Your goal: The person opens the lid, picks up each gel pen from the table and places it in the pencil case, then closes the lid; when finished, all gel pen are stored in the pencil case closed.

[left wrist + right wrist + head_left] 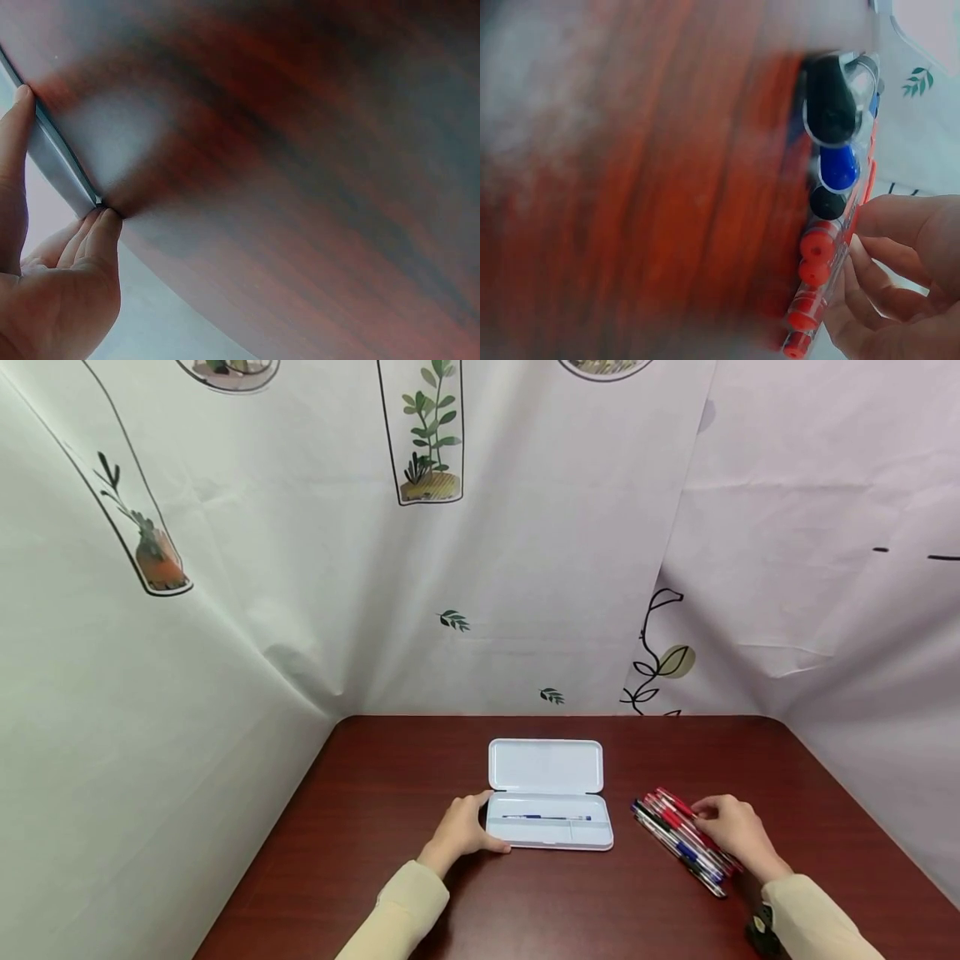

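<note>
A white pencil case [529, 836] lies open on the table, its lid [545, 766] tipped back. One blue pen [546, 817] lies in its long compartment. My left hand [461, 828] holds the case by its left end, thumb at the front corner and fingers at the back; the left wrist view shows thumb and fingertips against the case edge [64, 161]. To the right of the case is a bundle of red, blue and black pens [678, 837]. Over its right side, my right hand [733, 831] pinches a red pen [675, 802] between thumb and fingers.
The dark red wooden table [390, 768] has rounded far corners. Behind it and at both sides hangs a white cloth [525, 568] with plant drawings. A dark object [762, 935], hard to make out, is by the right sleeve.
</note>
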{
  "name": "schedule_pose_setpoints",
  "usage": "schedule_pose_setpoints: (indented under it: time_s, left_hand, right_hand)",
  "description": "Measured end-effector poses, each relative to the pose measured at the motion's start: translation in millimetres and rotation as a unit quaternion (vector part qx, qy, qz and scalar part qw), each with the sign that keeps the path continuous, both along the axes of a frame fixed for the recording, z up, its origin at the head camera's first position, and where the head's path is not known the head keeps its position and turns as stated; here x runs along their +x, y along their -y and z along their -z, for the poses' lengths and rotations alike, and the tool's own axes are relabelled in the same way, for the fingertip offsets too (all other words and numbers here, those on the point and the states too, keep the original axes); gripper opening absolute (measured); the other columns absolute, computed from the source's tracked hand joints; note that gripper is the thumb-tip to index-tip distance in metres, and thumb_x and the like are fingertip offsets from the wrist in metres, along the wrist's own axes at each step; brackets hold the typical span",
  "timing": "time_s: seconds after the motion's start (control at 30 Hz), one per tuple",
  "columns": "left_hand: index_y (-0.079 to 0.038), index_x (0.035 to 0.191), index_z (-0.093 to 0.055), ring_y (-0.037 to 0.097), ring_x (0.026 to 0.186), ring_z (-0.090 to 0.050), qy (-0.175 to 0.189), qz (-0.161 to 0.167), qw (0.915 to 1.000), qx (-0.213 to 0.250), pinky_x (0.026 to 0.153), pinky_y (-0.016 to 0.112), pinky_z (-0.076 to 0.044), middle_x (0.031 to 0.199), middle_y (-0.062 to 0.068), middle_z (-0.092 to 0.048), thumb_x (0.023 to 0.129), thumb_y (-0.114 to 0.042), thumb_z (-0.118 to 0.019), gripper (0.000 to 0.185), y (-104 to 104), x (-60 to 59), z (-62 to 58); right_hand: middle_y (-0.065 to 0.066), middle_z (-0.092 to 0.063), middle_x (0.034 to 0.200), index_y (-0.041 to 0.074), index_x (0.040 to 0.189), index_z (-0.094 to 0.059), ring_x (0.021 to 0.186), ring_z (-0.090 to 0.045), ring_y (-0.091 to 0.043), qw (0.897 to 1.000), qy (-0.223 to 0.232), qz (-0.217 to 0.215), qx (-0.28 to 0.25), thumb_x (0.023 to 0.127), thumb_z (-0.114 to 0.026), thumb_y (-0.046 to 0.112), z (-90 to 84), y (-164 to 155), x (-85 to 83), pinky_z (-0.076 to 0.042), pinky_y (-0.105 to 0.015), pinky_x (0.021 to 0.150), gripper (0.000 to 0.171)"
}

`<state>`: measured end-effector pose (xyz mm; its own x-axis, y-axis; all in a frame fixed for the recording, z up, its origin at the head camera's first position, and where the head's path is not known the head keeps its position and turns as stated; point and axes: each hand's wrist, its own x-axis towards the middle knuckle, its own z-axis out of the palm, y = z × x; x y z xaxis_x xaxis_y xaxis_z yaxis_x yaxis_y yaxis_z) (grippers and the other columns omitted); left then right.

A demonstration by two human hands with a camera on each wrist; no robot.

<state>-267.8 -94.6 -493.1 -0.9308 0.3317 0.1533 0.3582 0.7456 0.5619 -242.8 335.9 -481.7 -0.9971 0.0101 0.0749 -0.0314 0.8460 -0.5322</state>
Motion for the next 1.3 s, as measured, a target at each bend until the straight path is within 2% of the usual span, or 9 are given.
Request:
schedule_pose_setpoints:
  time_s: [0.47,0.73,0.9,1.3]
  left_hand:
    - [-0.001,0.126,-0.062,0.029,0.098,-0.064,-0.004,0.001,1.0,0.003,0.087,0.04,-0.053,0.109,0.013,-0.07,0.053,-0.036,-0.096,0.087,0.5,-0.3,1.7]
    - [0.0,0.126,-0.062,0.03,0.099,-0.064,0.001,-0.004,1.0,0.003,0.088,0.042,-0.052,0.109,0.015,-0.07,0.053,-0.032,-0.097,0.087,-0.8,5.3,-3.3]
    - [0.001,0.126,-0.062,0.03,0.1,-0.064,0.003,-0.007,1.0,0.004,0.089,0.042,-0.052,0.111,0.015,-0.069,0.052,-0.032,-0.097,0.087,-1.1,5.8,-2.4]
    - [0.001,0.125,-0.062,0.03,0.099,-0.064,-0.003,-0.006,1.0,0.005,0.088,0.041,-0.052,0.109,0.015,-0.07,0.052,-0.032,-0.097,0.087,-1.3,7.4,-3.7]
  right_hand:
    - [-0.011,-0.069,0.084,-0.007,0.1,-0.07,0.072,-0.059,-0.018,1.0,-0.003,0.001,-0.001,0.086,-0.067,0.003,-2.1,3.7,-1.4,-0.049,-0.037,0.063,0.018]
    - [-0.013,-0.069,0.085,-0.008,0.102,-0.069,0.067,-0.055,-0.017,0.999,-0.044,0.003,-0.014,0.086,-0.066,0.003,-8.1,9.0,-0.8,-0.045,-0.034,0.059,0.019]
    - [-0.014,-0.068,0.085,-0.008,0.103,-0.069,0.066,-0.054,-0.016,0.998,-0.057,0.0,-0.017,0.086,-0.066,0.003,-12.5,12.7,-0.8,-0.045,-0.032,0.058,0.02]
    - [-0.01,-0.068,0.082,-0.007,0.1,-0.07,0.068,-0.055,-0.018,0.998,-0.051,-0.02,-0.018,0.084,-0.067,0.002,-22.6,30.5,-3.8,-0.047,-0.033,0.06,0.018]
